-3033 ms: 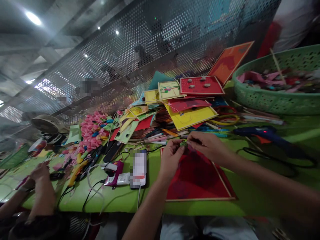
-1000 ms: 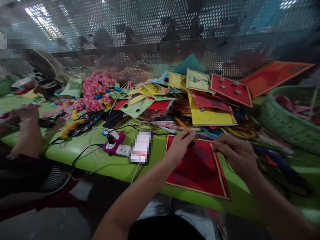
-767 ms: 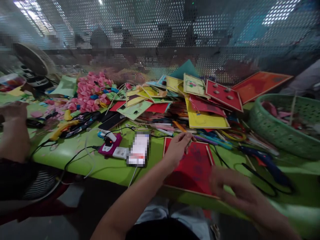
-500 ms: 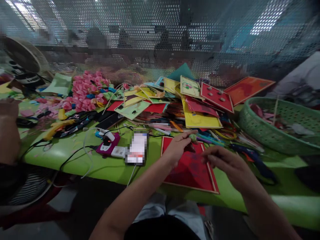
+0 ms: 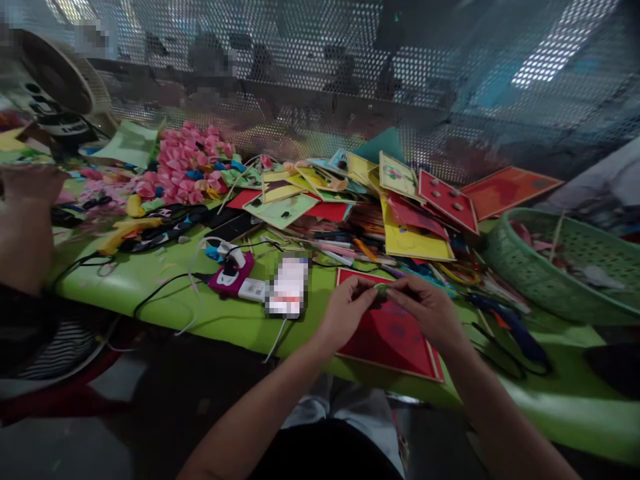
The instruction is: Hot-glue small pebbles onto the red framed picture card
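Between the fingertips of my left hand (image 5: 349, 305) and my right hand (image 5: 429, 308) is a small roundish green piece (image 5: 381, 289), its material too small to make out. Both hands pinch it from opposite sides. Below them a red panel (image 5: 395, 343) with a thin light wooden border and darker red patches lies flat on the green-covered table (image 5: 235, 337). My wrists and fingers cover part of its upper half. To the right of my right hand rests a dark blue glue gun (image 5: 515, 327) with an orange trigger.
A phone (image 5: 289, 287) is plugged into a purple power strip (image 5: 233, 275), cables trailing. Behind lie stacked coloured panels (image 5: 420, 230) and pink paper flowers (image 5: 187, 160). A green basket (image 5: 575, 287) stands right, a fan (image 5: 57, 73) far left. Another person's arm (image 5: 27, 220) is at left.
My right hand has moved in to meet the left and now grips the green piece too. The camera view has shifted slightly, so the table's things appear further right.
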